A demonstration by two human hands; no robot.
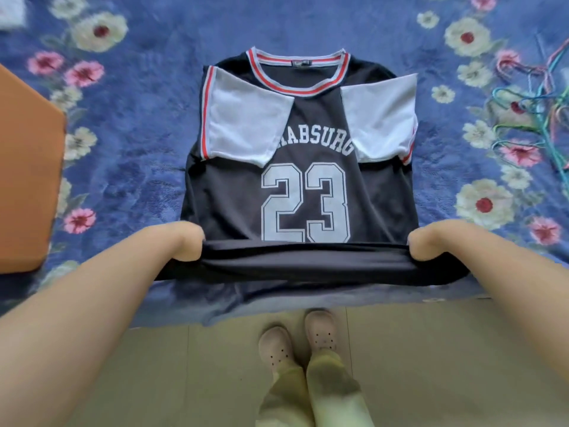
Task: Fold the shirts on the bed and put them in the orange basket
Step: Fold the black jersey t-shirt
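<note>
Head view shows the left hand [184, 241] and the right hand [426, 243] each pinching a bottom corner of the black mesh jersey with white sleeves and the number 23 [304, 192], lifting its hem off the blue floral bedspread [147, 124]. Its long axis runs straight away from the grip toward the collar, so the fold probably goes forward. An orange basket [27, 186] lies beyond the left hand, which is nearer to it.

The floral blue bed [147, 124] carries the black shirt [301, 192], orange basket [27, 180] and coloured hangers [535, 112].
</note>
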